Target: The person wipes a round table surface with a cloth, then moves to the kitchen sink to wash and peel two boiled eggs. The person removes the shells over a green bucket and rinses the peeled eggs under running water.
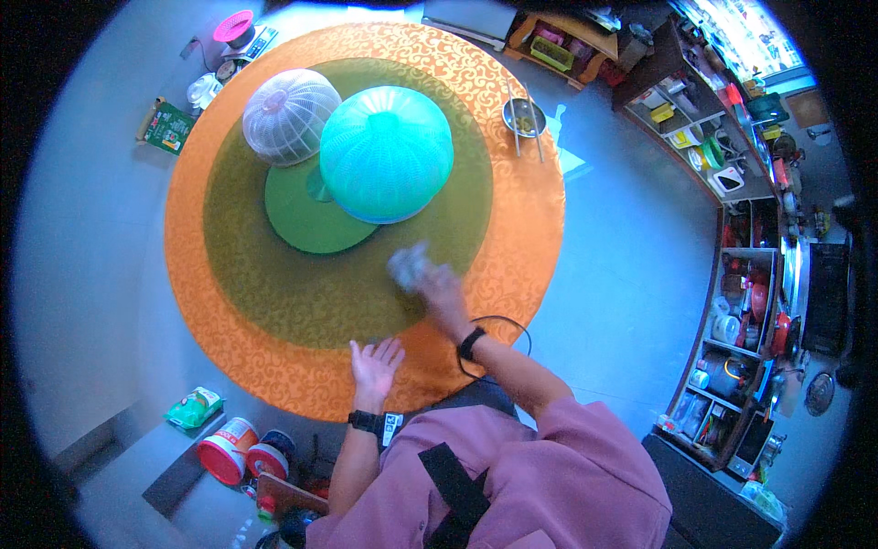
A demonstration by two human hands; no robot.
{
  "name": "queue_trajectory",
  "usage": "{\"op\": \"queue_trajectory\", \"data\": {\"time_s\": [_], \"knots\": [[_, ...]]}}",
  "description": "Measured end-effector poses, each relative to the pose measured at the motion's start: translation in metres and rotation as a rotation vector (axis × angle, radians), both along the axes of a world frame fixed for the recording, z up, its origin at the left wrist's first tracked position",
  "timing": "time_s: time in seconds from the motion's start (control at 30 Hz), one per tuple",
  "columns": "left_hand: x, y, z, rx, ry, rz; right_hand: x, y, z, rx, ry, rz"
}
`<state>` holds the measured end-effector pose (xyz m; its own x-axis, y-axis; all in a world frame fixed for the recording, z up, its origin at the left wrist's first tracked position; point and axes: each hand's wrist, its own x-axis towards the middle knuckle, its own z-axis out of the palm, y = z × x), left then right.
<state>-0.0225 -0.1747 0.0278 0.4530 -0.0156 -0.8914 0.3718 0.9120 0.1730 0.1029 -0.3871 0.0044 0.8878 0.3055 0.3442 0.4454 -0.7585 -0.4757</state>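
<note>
My right hand (441, 291) grips a pale grey-blue cloth (409, 265), both blurred, over the round glass turntable (329, 295) of the table. Palm up, my left hand (376, 367) holds nothing, its fingers spread at the near edge of the glass. Beyond the cloth a turquoise mesh food cover (387, 154) stands on the turntable. A white mesh food cover (291, 117) is to its left. Partly beneath the turquoise cover lies a flat green disc (322, 226). What the covers hide I cannot tell.
An orange patterned tablecloth (525, 226) covers the table. A metal bowl (524, 118) with chopsticks (538, 123) across it sits at the far right edge. Shelves (741, 302) of kitchenware line the right. Red-lidded buckets (223, 461) stand at the lower left. A black cable (511, 319) loops by my right wrist.
</note>
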Motion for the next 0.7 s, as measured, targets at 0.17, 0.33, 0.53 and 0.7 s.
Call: {"op": "queue_trajectory", "data": {"time_s": [0.17,0.33,0.53,0.7], "knots": [[0.015,0.022,-0.009,0.115,0.055,0.058,-0.044,-0.003,-0.003,-0.090,-0.036,0.554],[-0.002,0.065,-0.014,0.272,0.045,0.130,0.056,-0.096,0.019,-0.157,-0.093,-0.040],[-0.010,0.054,-0.019,0.258,-0.053,0.089,0.006,-0.030,0.018,0.074,0.177,0.140],[-0.007,0.051,-0.031,0.242,-0.055,0.063,-0.011,-0.033,0.023,0.084,0.204,0.202]]}}
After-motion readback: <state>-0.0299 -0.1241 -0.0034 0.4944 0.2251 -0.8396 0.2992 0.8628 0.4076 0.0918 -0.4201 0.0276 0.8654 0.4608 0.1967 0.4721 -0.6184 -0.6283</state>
